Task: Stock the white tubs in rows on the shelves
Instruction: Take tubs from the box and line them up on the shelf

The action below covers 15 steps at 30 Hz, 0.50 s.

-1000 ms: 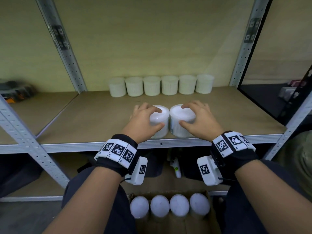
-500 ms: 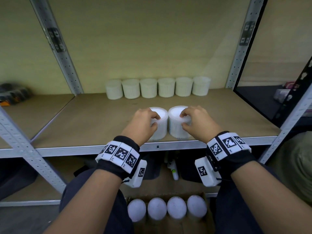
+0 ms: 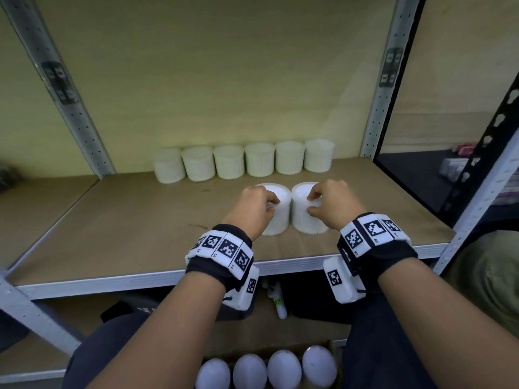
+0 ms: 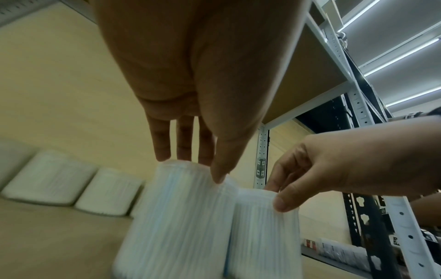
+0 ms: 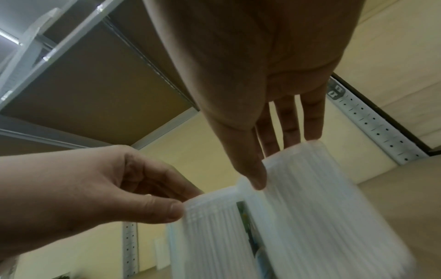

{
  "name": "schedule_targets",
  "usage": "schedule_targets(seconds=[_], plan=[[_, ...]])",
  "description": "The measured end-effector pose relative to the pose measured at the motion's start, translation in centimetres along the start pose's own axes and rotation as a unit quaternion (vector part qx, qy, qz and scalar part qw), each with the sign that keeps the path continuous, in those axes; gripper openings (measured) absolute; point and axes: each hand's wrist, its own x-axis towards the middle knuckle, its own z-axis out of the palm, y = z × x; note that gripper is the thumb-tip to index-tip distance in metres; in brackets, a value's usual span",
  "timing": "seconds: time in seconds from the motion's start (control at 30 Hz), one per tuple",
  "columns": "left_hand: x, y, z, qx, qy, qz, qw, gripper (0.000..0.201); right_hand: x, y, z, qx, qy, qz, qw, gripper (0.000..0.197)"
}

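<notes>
Two white ribbed tubs stand side by side on the brown shelf board (image 3: 134, 234), in front of the back row. My left hand (image 3: 273, 204) pinches the rim of the left tub (image 3: 278, 220) between thumb and fingers. My right hand (image 3: 310, 204) pinches the rim of the right tub (image 3: 304, 223) the same way. From the left wrist, the left hand (image 4: 190, 166) is on the left tub (image 4: 176, 217). From the right wrist, the right hand (image 5: 284, 158) is on the right tub (image 5: 322, 207). Both tubs are motion-blurred there.
Several white tubs form a back row (image 3: 244, 161) against the yellow wall. Grey perforated uprights (image 3: 383, 80) frame the bay. A cardboard box (image 3: 266, 369) with more tubs sits below, by my legs. A dark rack (image 3: 477, 169) stands to the right.
Both hands have slid the two tubs back from the shelf's front edge toward the back row. The fingers shifted from covering the lids to pinching the rims.
</notes>
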Motion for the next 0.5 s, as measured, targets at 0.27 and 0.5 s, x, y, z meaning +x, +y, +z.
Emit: schedule_targets(seconds=[0.27, 0.5], plan=[[5.4, 1.9, 2.2, -0.014, -0.018, 0.005, 1.0, 0.028, 3.8, 3.1, -0.9, -0.007, 0.0, 0.037, 0.999, 0.028], [10.1, 2.9, 4.0, 0.018, -0.001, 0.01, 1.0, 0.028, 7.4, 4.9, -1.7, -0.044, 0.002, 0.055, 0.997, 0.03]])
